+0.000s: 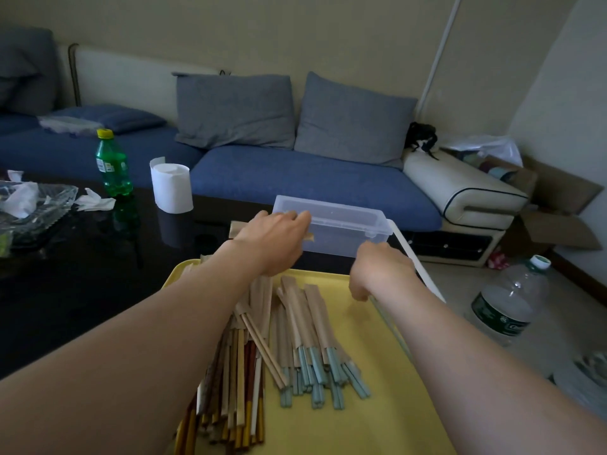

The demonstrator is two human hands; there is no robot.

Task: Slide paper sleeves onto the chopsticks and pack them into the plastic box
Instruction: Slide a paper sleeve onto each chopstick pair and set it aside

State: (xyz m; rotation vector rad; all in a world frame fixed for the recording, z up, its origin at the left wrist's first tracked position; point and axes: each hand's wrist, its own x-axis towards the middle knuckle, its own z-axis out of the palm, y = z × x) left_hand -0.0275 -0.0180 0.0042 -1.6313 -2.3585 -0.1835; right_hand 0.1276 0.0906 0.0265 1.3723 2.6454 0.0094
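Left grip [279,238] over near rim of box [338,224], brown sleeved pair [309,237] poking out beneath it. Likely feeding pair in. Clasp hidden, cannot tell.

Right grip [381,269] at box corner beside open lid [430,282], probably steadying. Fingers hidden, cannot tell.

Chopsticks [295,339] heaped behind both grips on yellow tray [377,405].

Dark glossy tabletop [82,290]; blue sofa [295,178] beyond grips.

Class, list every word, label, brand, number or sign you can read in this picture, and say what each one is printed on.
No text can be read in this picture.
Label on the green bottle: too small and blurred to read.
Dark label on the large water bottle: pale marks only, too blurred to read.
The plastic box and the paper sleeves: no print shows.
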